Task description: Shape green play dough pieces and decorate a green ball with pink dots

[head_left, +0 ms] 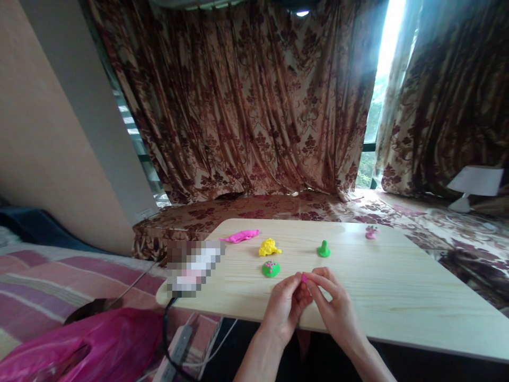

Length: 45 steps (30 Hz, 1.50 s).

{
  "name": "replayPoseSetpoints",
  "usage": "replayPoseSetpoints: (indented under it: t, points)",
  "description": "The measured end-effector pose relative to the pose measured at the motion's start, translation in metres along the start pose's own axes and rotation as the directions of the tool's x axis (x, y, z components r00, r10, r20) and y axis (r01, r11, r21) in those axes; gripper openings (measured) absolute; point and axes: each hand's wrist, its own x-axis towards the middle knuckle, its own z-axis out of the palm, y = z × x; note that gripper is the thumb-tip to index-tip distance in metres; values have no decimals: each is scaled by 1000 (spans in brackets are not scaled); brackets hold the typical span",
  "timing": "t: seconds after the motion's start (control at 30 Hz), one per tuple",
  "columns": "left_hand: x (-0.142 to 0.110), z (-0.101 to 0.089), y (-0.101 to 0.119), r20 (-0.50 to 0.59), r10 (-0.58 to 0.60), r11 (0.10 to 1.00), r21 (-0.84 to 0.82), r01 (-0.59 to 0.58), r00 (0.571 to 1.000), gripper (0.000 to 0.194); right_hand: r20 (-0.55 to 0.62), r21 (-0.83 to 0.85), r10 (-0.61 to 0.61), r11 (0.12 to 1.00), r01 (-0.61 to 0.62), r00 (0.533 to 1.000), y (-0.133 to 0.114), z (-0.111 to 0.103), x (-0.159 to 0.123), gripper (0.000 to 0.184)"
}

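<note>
Between the fingertips of my left hand (287, 305) and my right hand (332, 300) is a small lump of pink modelling clay (304, 277). Both hands pinch it above the table's near edge. Just beyond my left hand sits a green clay dome (271, 269) dotted with small pink bits. Behind that lies a crumpled yellow clay lump (269, 247). A long pink clay strip (242, 235) rests farther back on the left. A green clay piece with an upright stem on a wide base (323, 249) stands beyond my right hand.
The pale wooden table (405, 286) also bears a small pink figure (371, 232) at the back right. A blurred-out white object (199, 265) with a black cable is at its left edge. Left of it are a pink bag (95, 345) and a power strip (175, 353). A lamp (475, 180) stands far right.
</note>
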Motion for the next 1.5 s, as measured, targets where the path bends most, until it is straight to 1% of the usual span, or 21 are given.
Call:
replayPoseSetpoints:
  t: [0.03,0.1,0.2,0.27,0.37,0.47,0.6,0.77,0.9,1.03,1.1,1.2,1.27,1.33,1.37,1.43,1.5]
  points:
    - [0,0,0,-7,-3,1000,-9,2,1000,16,3,-1,-14,1000,14,1000,1,0,1,18]
    - [0,1,0,-13,21,1000,22,-20,1000,18,-32,-34,-26,999,25,999,3,1,4,14]
    - [-1,4,-3,-17,105,987,121,-102,994,22,-65,-140,-39,990,30,997,5,2,5,13]
    - [-2,5,-5,-1,154,972,180,-151,988,24,-40,-219,-60,974,49,997,4,2,3,15]
    - [-3,4,-6,48,181,957,222,-187,982,23,48,-282,-70,956,81,996,-4,-2,0,22]
    - [-3,4,-6,48,182,963,192,-188,982,21,110,-276,-63,957,91,992,-12,-6,1,27]
    - [-2,5,-5,36,183,971,146,-186,982,23,139,-319,-72,941,113,988,-15,-7,9,26]
    - [-2,5,-7,30,151,977,149,-154,988,28,88,-355,-101,926,127,991,-9,-2,12,19]
    - [-2,6,-10,72,164,957,230,-177,984,28,48,-369,-126,920,135,991,-4,1,9,15]
    - [-2,6,-12,45,184,940,284,-189,982,25,12,-390,-83,917,81,997,-5,0,4,14]
    - [-2,5,-11,28,185,944,272,-186,982,25,46,-354,-50,933,63,998,-7,-3,3,15]
    - [-3,6,-8,7,194,948,256,-189,981,23,154,-224,-17,973,51,988,-8,-10,5,20]
    - [-4,6,-8,19,192,945,264,-190,981,22,184,-161,-9,986,40,983,-8,-13,9,21]
    - [-5,5,-8,40,177,954,238,-181,983,22,185,-157,-11,987,40,983,-6,-14,12,20]
    - [-5,5,-8,44,162,966,196,-167,986,23,183,-172,-21,984,53,983,-4,-13,13,20]
    - [-5,4,-9,36,115,991,69,-117,993,23,164,-220,-53,972,89,985,-1,-9,14,18]
    - [-3,3,-10,29,51,997,-65,-49,998,21,100,-277,-92,954,117,991,1,-5,12,17]
